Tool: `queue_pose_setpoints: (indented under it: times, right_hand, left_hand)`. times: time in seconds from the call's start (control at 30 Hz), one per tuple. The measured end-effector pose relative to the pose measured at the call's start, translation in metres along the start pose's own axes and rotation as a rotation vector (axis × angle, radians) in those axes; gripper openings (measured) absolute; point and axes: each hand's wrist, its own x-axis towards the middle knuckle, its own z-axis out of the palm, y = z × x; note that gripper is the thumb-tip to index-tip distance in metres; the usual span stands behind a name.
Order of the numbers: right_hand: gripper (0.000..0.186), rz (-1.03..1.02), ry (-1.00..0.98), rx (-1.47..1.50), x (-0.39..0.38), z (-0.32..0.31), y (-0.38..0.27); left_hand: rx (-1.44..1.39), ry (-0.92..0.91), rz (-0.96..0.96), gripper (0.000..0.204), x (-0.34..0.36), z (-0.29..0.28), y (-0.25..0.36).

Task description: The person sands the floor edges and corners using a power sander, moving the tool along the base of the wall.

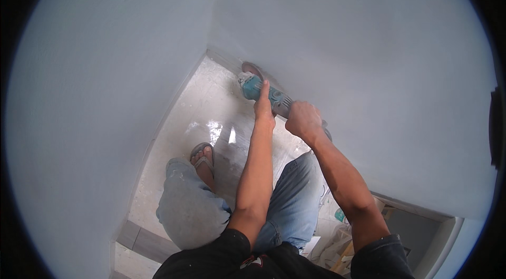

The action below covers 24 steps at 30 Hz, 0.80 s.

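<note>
An angle grinder (pixel 280 101) with a teal body and a dark rear end lies across both my hands, close to the foot of the right-hand wall. Its reddish-brown disc (pixel 252 70) faces that wall near the corner; whether disc and wall touch I cannot tell. My left hand (pixel 265 106) holds the front of the body from below, the thumb up along its side. Around the rear part my right hand (pixel 304 120) is closed in a fist. The grinder's back end and most of my left fingers are hidden.
Pale grey walls (pixel 105 94) (pixel 379 94) meet at a corner ahead. The dusty tiled floor (pixel 182 105) has shiny patches. My sandalled foot (pixel 203 158) stands near the left wall. At the lower right are a framed opening (pixel 421 237), a small green container (pixel 340 216) and pale bags (pixel 337 242).
</note>
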Motion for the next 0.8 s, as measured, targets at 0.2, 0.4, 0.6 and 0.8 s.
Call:
queue_pose_setpoints:
  times: [0.2, 0.4, 0.6, 0.8]
  right_hand:
    - [0.024, 0.014, 0.030, 0.039, 0.003, -0.005, -0.013]
    - [0.024, 0.001, 0.024, 0.034, 0.004, -0.002, -0.007]
    - [0.024, 0.002, 0.066, 0.034, 0.001, 0.001, -0.006]
    - [0.024, -0.012, 0.045, 0.047, 0.006, -0.007, -0.017]
  left_hand:
    - [-0.034, -0.040, 0.021, 0.086, 0.008, -0.005, 0.014]
    - [-0.032, -0.034, 0.011, 0.084, -0.002, -0.001, 0.015]
    - [-0.032, -0.037, 0.032, 0.084, 0.005, -0.003, 0.007]
    - [-0.013, -0.052, 0.044, 0.083, 0.007, -0.002, 0.025]
